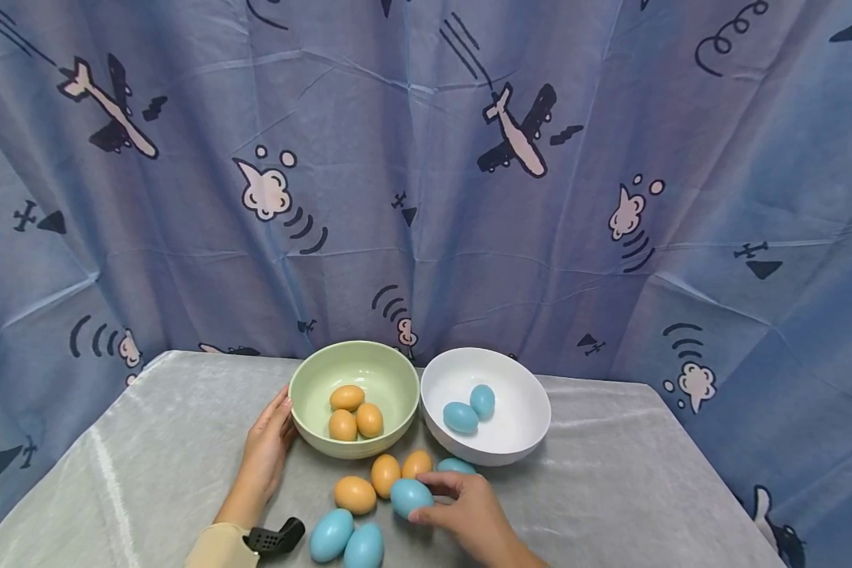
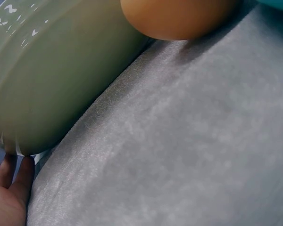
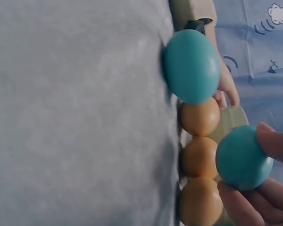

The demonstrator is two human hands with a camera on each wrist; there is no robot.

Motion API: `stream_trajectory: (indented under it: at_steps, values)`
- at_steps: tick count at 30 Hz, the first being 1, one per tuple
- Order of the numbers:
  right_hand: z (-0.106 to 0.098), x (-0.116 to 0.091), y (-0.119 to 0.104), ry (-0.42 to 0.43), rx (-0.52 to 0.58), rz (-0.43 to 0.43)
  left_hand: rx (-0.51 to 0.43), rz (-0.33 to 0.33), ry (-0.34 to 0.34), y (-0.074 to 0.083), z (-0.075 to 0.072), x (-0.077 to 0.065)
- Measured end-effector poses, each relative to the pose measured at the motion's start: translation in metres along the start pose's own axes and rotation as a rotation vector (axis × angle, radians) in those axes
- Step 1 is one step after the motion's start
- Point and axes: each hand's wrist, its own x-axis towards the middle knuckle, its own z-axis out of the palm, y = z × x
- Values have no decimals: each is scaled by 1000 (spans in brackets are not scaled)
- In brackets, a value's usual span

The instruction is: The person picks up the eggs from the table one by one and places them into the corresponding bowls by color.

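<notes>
My right hand point(image 1: 472, 513) pinches a blue egg point(image 1: 411, 498) between thumb and fingers. In the right wrist view that blue egg point(image 3: 244, 157) is held above the tabletop, near a row of orange eggs point(image 3: 200, 157). My left hand point(image 1: 266, 442) rests its fingers against the left side of the light green bowl point(image 1: 305, 430); the left wrist view shows its fingertips point(image 2: 26, 165) touching the bowl's wall. Three orange eggs point(image 1: 346, 397) lie inside the green bowl. Beside it, the white bowl point(image 1: 525, 426) holds two blue eggs point(image 1: 461, 417).
Three orange eggs point(image 1: 355, 495) lie on the grey cloth point(image 1: 156, 465) in front of the bowls. Two blue eggs point(image 1: 331, 535) sit nearer the front, and another blue egg point(image 1: 457, 466) lies by the white bowl, partly hidden. A patterned blue curtain point(image 1: 412, 158) hangs behind the table.
</notes>
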Motion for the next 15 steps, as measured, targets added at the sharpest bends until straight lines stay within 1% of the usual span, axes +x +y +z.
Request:
stream_trajectory:
  at_steps: [3,7,15]
  values:
    - [-4,-1,-5,23,-7,2,0,-2,0,0,0,0]
    - [-8,-1,-10,45,11,-7,-2,-6,-1,0,0,0]
    - [-13,1,-14,59,29,-23,2,4,-3,0,0,0]
